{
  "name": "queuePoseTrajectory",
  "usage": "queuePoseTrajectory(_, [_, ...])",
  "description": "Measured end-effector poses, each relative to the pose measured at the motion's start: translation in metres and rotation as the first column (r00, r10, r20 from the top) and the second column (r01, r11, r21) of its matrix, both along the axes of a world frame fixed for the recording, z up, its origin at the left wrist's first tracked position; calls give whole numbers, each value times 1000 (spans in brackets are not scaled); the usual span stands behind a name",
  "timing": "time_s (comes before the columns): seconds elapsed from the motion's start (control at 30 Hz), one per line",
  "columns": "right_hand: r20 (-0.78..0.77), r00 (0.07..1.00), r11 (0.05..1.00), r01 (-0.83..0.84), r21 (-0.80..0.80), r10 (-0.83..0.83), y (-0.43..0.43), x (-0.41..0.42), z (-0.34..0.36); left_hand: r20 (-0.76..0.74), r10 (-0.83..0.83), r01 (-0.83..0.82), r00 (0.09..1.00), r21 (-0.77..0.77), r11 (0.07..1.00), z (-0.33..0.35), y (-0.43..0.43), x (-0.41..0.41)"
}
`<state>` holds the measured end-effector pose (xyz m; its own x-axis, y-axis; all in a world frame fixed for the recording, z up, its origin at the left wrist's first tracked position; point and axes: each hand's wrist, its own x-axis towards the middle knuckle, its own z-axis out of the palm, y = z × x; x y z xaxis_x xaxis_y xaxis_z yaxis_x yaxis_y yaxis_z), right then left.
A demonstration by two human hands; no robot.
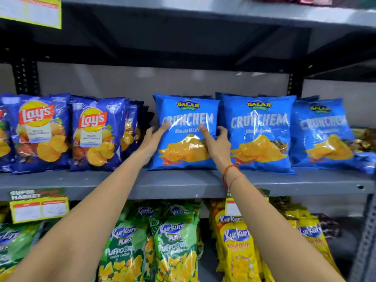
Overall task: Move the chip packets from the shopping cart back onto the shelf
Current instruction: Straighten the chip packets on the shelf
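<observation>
Glossy light-blue Crunchem chip packet (186,132), upright on the grey metal shelf (183,185) between dark-blue Lay's packets (95,133) and a matching blue neighbour packet (259,133), was steadied by left hand (151,140) and right hand (216,143), fingers spread flat, unclamped; risk judged: forward topple once released

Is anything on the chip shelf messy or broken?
Nothing looks torn or spilled. The only slightly untidy one is the rightmost Crunchem packet, which leans a little, while the packet between the left hand and right hand stands upright.
</observation>
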<state>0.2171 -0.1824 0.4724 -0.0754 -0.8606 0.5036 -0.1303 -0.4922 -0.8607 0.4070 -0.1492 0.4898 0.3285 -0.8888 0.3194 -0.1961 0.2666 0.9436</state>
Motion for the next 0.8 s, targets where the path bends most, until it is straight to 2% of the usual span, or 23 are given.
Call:
queuePoseTrajectory(0.07, [82, 995, 995, -65, 74, 59, -4, 1, 7, -24, -78, 78, 997, -18, 997, 3, -1, -10])
queuePoseTrajectory(0.13, [103, 993, 995, -69, 78, 60, -7, 5, 14, -51, -94, 91, 994, -64, 994, 1, -7, -15])
queuePoseTrajectory(0.27, [91, 996, 1000, 6, -18, -4, -12, 15, 20, -111, -87, 65, 990, -186, 980, -4, -7, -14])
queuePoseTrajectory(0.4, [96, 995, 993, 12, -119, -1, -19, 20, 22, -121, -52, 14, 991, -295, 955, -7, -8, -16])
queuePoseTrajectory(0.53, [97, 995, 990, 3, -138, 10, -25, 15, 14, -70, -29, 8, 997, -286, 958, -10, -10, -19])
queuePoseTrajectory(0.8, [85, 996, 992, 22, -128, -11, -12, 12, 10, -89, -35, 17, 995, -201, 980, -14, -6, -19])
